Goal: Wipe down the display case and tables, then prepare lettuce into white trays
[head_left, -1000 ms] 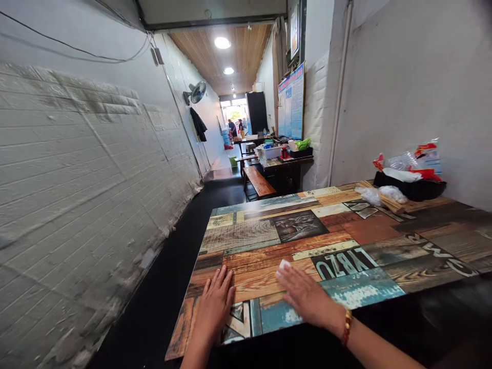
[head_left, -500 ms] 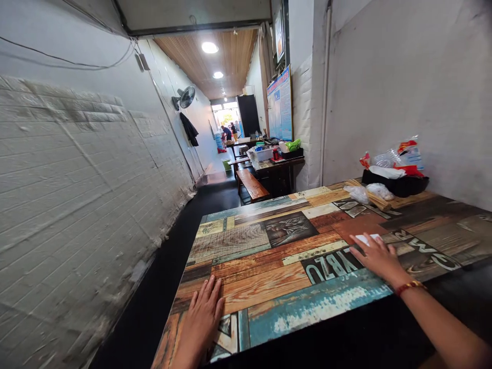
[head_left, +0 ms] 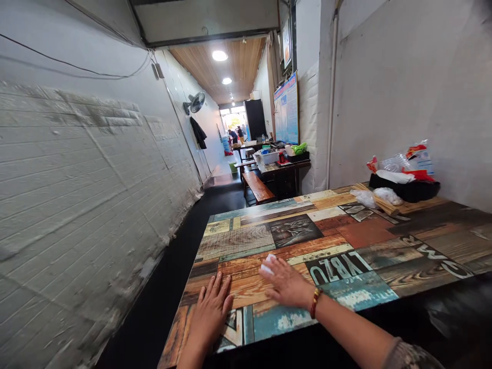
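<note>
My left hand [head_left: 211,310] lies flat near the front left of the patterned wood-look table [head_left: 246,236], fingers stretched out and nothing under them that I can see. Toward the middle of the same tabletop, my right hand [head_left: 289,283], with a red beaded bracelet at the wrist, presses down on a white tissue [head_left: 268,263]. The tissue sticks out past the fingertips; its remainder is hidden beneath the fingers. Printed letters on the tabletop show to the right of this hand.
At the table's back right are a black basket [head_left: 405,187] of plastic packaging, wooden chopsticks [head_left: 380,201] and clear crumpled bags [head_left: 388,195]. Beyond stand a wooden bench [head_left: 258,187] and a cluttered table [head_left: 272,166]. A brick-patterned wall [head_left: 77,205] runs along the left; people appear far off.
My right hand has swept left across the tabletop with the white tissue, from the right side to near my left hand. The left hand stays at its place on the table.
</note>
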Motion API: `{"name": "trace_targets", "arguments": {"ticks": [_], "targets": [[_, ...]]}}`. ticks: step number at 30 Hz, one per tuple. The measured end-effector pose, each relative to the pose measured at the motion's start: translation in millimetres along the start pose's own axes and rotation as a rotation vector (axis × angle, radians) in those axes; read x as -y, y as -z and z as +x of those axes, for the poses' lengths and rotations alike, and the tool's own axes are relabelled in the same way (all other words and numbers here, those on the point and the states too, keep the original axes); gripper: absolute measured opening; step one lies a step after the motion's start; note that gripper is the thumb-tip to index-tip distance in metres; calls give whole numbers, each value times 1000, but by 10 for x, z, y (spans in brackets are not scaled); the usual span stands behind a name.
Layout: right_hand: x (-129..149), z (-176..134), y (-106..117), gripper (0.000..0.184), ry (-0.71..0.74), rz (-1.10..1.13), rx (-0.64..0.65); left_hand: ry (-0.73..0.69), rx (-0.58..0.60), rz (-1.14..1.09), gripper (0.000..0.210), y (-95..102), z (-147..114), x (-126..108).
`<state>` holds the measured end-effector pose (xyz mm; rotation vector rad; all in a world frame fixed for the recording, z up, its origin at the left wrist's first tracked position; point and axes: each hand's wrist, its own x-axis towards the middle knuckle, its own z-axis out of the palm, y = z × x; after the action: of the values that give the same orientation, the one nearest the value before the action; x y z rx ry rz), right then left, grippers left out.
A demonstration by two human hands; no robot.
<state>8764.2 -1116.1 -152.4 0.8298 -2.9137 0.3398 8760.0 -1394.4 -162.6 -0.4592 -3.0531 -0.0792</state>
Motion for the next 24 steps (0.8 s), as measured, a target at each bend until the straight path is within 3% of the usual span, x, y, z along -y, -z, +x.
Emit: {"name": "trace_targets", "arguments": {"ticks": [2, 4, 10, 13, 16, 20, 24], "targets": [[97, -97, -11, 63, 110, 27, 29, 3, 6, -5, 53, -2, -11, 8], [-45, -250, 7, 59, 84, -2, 30, 5, 15, -17, 54, -8, -20, 17], [-1227, -611, 157, 51, -459, -254, -113, 8, 19, -48, 55, -29, -29, 39], [-1512, -481, 219, 53, -660, -325, -117, 20, 27, -55, 54, -31, -24, 42], [-1334, -105, 179, 56, -647, -287, -91, 20, 23, -70, 54, -31, -19, 49], [-692, 440, -46, 55, -395, -174, -54, 13, 18, -78, 54, -17, -27, 53], [-92, 671, -270, 56, -140, -68, -36, 21, 31, -74, 54, 9, -44, 41]]}}
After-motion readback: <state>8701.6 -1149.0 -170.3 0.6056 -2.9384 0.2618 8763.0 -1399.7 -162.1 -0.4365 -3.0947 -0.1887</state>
